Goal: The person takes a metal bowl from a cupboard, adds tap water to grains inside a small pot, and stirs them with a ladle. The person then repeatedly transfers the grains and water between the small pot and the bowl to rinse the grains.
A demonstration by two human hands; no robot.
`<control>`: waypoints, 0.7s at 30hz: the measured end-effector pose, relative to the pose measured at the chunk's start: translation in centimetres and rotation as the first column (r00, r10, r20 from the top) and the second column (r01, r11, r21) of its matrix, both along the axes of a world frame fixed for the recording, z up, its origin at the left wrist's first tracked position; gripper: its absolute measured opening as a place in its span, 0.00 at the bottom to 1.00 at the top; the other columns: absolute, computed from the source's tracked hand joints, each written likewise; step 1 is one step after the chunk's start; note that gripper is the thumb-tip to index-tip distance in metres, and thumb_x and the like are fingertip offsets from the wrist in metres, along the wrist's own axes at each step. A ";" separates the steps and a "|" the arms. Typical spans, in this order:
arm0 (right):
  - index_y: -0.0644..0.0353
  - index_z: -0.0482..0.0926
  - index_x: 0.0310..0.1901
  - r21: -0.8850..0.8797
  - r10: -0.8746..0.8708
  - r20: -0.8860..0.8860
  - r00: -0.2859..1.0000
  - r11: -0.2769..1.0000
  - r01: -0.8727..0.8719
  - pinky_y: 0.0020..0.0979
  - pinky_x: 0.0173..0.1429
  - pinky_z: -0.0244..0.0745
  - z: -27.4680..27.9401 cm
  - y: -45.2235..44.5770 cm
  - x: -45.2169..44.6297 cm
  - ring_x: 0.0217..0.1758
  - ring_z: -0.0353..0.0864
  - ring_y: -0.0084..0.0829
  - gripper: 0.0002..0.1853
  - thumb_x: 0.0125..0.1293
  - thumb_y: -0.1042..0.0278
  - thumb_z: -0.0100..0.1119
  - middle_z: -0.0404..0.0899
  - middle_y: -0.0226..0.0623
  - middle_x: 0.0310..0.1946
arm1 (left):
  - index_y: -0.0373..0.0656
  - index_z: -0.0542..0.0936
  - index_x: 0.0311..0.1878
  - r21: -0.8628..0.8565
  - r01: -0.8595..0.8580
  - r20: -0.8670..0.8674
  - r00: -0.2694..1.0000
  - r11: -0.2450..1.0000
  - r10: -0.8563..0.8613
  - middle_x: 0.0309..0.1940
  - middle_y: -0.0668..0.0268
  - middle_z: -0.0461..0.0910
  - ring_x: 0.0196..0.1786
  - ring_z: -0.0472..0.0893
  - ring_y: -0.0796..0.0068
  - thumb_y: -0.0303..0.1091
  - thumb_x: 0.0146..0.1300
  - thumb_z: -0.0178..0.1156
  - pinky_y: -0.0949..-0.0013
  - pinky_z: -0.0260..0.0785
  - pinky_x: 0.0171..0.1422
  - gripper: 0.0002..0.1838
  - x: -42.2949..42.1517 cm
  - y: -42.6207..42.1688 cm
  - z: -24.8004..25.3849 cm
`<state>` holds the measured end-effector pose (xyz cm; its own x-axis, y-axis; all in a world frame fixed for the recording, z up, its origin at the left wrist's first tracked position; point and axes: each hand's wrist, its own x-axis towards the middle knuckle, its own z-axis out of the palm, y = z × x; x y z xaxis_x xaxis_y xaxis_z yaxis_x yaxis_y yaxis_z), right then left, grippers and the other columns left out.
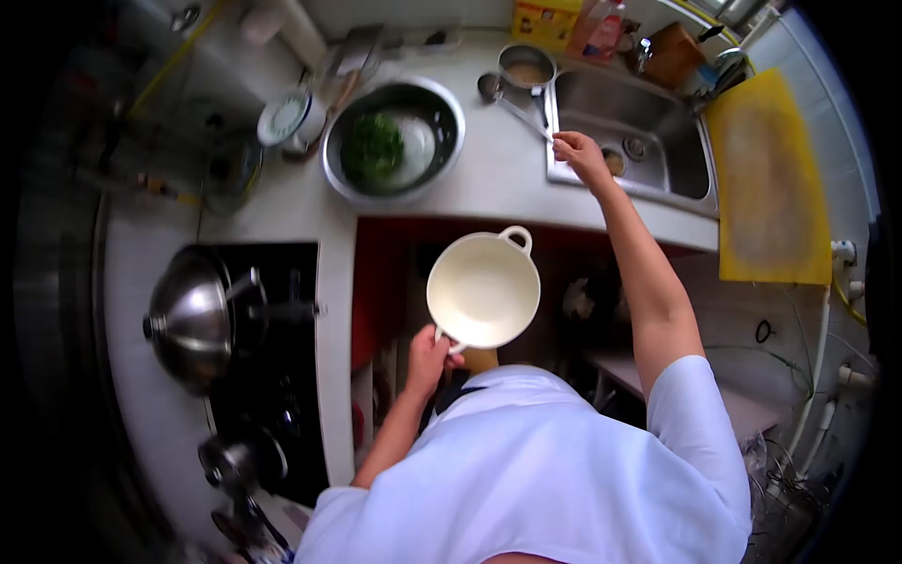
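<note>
My left hand (430, 362) is closed on one loop handle of a cream-coloured pot (483, 289), held in front of my body below the counter edge. The pot's inside faces up and looks bare. Out over the near left corner of the sink, my right hand (583, 156) pinches the end of a metal ladle (522, 117). The ladle's bowl reaches away to the left over the counter, close to a small saucepan (526, 68) with something brownish in it. Left of the ladle stands a large metal basin (395, 195) with leafy greens (374, 148) inside.
A steel sink (695, 188) is set into the counter (507, 193). Beside it hangs a yellow board (770, 179). On the left, a lidded wok (193, 320) and a smaller pot (235, 462) sit on the black stove (282, 367). A bowl (285, 117) stands behind.
</note>
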<state>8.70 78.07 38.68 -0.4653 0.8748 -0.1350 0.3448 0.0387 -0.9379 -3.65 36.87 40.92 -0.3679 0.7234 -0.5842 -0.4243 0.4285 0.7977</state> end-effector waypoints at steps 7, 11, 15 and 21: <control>0.60 0.74 0.50 -0.340 0.215 0.012 0.977 0.919 -0.198 0.20 0.40 0.68 1.0 -17.7 6.5 0.35 0.75 0.19 0.19 0.64 0.55 0.52 0.78 0.31 0.35 | 0.38 0.74 0.36 -0.035 0.016 0.037 0.999 0.999 -0.015 0.27 0.66 0.77 0.22 0.76 0.82 0.29 0.58 0.47 0.82 0.66 0.24 0.08 5.0 -8.8 -0.7; 0.59 0.74 0.50 -0.477 0.208 0.041 0.977 0.863 -0.164 0.20 0.42 0.68 -1.7 -25.3 9.8 0.36 0.76 0.17 0.19 0.65 0.54 0.51 0.78 0.29 0.35 | 0.38 0.73 0.37 -0.041 0.019 0.087 0.996 0.999 -0.015 0.27 0.66 0.77 0.21 0.77 0.81 0.29 0.58 0.48 0.83 0.66 0.23 0.08 7.2 -13.7 -3.2; 0.57 0.75 0.49 -0.599 0.239 0.049 0.970 0.784 -0.163 0.22 0.46 0.68 -3.4 -32.2 11.6 0.38 0.77 0.20 0.22 0.66 0.47 0.45 0.79 0.28 0.37 | 0.38 0.73 0.38 -0.089 0.058 0.107 0.993 0.994 -0.048 0.28 0.66 0.77 0.21 0.78 0.80 0.29 0.58 0.49 0.83 0.66 0.22 0.07 8.4 -18.0 -4.6; 0.53 0.73 0.54 -0.716 0.197 0.077 0.977 0.693 -0.084 0.27 0.48 0.69 -5.5 -41.5 13.0 0.44 0.76 0.25 0.30 0.65 0.37 0.36 0.78 0.31 0.43 | 0.38 0.73 0.38 -0.152 0.107 0.129 0.988 0.983 -0.087 0.28 0.65 0.78 0.21 0.78 0.80 0.29 0.58 0.50 0.82 0.65 0.21 0.07 9.1 -24.6 -7.0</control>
<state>21.72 36.52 33.17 -0.5017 0.4212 -0.7556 0.5158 -0.5556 -0.6521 5.41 12.30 33.88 -0.2198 0.6468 -0.7303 -0.4638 0.5892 0.6616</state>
